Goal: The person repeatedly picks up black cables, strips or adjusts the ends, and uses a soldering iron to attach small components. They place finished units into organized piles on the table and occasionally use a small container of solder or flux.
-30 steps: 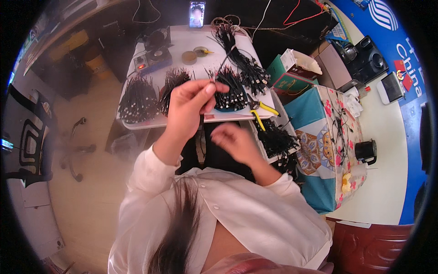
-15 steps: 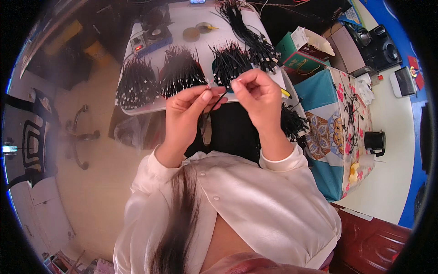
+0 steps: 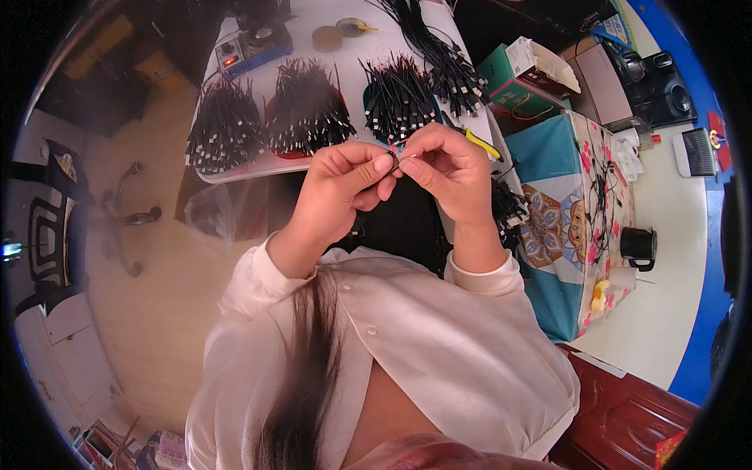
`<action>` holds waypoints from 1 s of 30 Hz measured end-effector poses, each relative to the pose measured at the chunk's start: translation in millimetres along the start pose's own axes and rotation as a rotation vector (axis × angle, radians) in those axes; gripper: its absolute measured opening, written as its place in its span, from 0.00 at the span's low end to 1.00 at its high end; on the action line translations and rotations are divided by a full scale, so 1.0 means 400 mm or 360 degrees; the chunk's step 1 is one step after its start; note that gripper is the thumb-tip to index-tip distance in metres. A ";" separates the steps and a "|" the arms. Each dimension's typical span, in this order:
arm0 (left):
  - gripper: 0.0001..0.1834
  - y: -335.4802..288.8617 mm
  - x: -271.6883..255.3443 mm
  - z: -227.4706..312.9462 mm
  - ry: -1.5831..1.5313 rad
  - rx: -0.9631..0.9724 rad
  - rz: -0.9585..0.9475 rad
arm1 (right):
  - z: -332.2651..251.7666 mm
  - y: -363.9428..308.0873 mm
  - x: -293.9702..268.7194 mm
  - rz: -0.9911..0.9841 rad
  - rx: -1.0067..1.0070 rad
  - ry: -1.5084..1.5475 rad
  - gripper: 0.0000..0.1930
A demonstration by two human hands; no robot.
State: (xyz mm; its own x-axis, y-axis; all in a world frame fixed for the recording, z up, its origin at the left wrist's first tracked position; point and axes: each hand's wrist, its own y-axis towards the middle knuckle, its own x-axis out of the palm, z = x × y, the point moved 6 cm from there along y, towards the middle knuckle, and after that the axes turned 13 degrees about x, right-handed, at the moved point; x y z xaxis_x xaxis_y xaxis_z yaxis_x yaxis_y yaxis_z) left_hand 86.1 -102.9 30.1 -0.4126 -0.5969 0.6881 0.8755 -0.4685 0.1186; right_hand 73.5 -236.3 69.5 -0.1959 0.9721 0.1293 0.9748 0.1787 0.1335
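My left hand [image 3: 345, 178] and my right hand [image 3: 453, 171] meet just in front of the table's near edge. Between thumb and index finger, the left pinches a thin black cable [image 3: 395, 166]. Fine reddish wires [image 3: 398, 146] stick up from it between the hands. The fingertips of my right hand are closed at that same end, on a thin pale strand too small to make out well. Beyond the hands lie bundles of short black cables with pale connectors: a left bundle [image 3: 223, 133], a middle bundle [image 3: 309, 110] and a right bundle [image 3: 399, 98].
A longer cable bundle [image 3: 446, 70] hangs over the white table [image 3: 345, 66]. Yellow-handled pliers [image 3: 484, 144] lie right of my right hand. At the back stand a blue box-like device [image 3: 257, 56] and a round tin [image 3: 327, 38]. Rightward are a green carton [image 3: 521, 98] and a black mug [image 3: 639, 246].
My hands have come together, the left moving right and the right shifting slightly. Reddish wires now show between the fingertips. The view has shifted a little, uncovering more of the pliers.
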 end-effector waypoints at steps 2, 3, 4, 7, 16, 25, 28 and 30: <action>0.07 0.000 0.005 0.002 0.0051 0.0045 -0.0025 | -0.001 -0.003 -0.001 0.0054 -0.0008 -0.0083 0.05; 0.07 -0.001 0.008 0.008 0.0144 0.0144 -0.0022 | -0.003 -0.005 -0.003 0.0099 -0.0027 -0.0108 0.05; 0.07 -0.002 0.011 0.013 0.0232 0.0240 -0.0015 | -0.002 -0.007 -0.003 0.0133 -0.0007 -0.0162 0.05; 0.08 -0.012 0.014 0.028 0.0522 0.0421 -0.0010 | -0.001 -0.016 -0.004 0.0222 0.0008 -0.0241 0.06; 0.08 -0.021 0.011 -0.007 -0.0247 -0.0019 0.0014 | 0.058 -0.009 0.037 0.0039 0.0020 0.0710 0.03; 0.09 -0.026 0.016 -0.004 -0.0156 0.0014 0.0000 | 0.009 -0.031 0.025 0.0195 -0.0217 -0.0003 0.02; 0.10 -0.027 0.020 -0.005 -0.0190 0.0026 -0.0006 | 0.024 -0.028 0.029 0.0157 -0.0116 0.0244 0.03; 0.10 -0.027 0.020 -0.008 -0.0238 0.0003 -0.0017 | 0.047 -0.023 0.037 0.0085 0.0039 0.0605 0.03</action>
State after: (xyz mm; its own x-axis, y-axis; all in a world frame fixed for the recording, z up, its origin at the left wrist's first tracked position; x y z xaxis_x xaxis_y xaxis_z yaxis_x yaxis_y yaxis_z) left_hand 72.4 -104.6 32.2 -0.3799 -0.4882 0.7857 0.8718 -0.4729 0.1277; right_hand 63.5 -220.7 51.6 -0.1657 0.8551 0.4913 0.9861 0.1371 0.0939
